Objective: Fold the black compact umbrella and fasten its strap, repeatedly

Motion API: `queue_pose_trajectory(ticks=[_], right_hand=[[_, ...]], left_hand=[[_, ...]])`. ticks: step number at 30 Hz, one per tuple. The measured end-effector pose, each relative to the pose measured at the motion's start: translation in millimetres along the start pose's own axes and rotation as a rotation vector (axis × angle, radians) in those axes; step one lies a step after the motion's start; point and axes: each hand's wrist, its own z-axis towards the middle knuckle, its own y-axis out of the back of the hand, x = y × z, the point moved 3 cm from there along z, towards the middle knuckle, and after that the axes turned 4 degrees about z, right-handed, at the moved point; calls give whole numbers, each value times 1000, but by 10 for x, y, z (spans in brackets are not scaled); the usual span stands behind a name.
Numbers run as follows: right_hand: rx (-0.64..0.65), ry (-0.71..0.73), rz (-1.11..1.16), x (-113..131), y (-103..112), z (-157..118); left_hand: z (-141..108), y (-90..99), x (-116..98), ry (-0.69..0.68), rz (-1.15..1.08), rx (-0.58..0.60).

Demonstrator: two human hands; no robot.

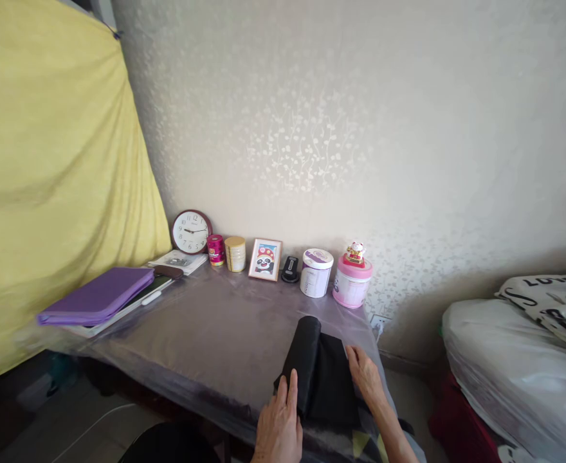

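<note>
A black cloth (334,382) lies at the front right of the table, its left part rolled or folded into a thick tube and its right part flat. My left hand (280,418) rests against the near left side of the roll, fingers stretched out along it; its thumb is mostly hidden. At the flat part's right edge, my right hand (366,376) has its fingers bent and closed on the cloth's border.
The table (206,328) has a clear plastic cover. Along the wall stand a clock (191,231), a picture frame (265,260), a white tub (316,273) and a pink tub (352,283) bearing a cat figurine (355,253). A purple folder (100,296) lies left. Plastic-wrapped bedding (509,360) sits right.
</note>
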Motion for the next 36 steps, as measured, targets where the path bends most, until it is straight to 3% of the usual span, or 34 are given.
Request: queue_pose_trajectory(ticks=[8,20,28,36], right_hand=[[91,-124,244,213,-48,-233],[96,-5,413,737,-228,-61],[165,-63,394,893,-569,39],[199,-14,245,947,-653,35]], left_hand=[[-40,60,-36,24,-46,48],[-22,96,-59,33,-65,75],[36,24,-36,30,-98,75],[32,14,-21,16,-60,97]])
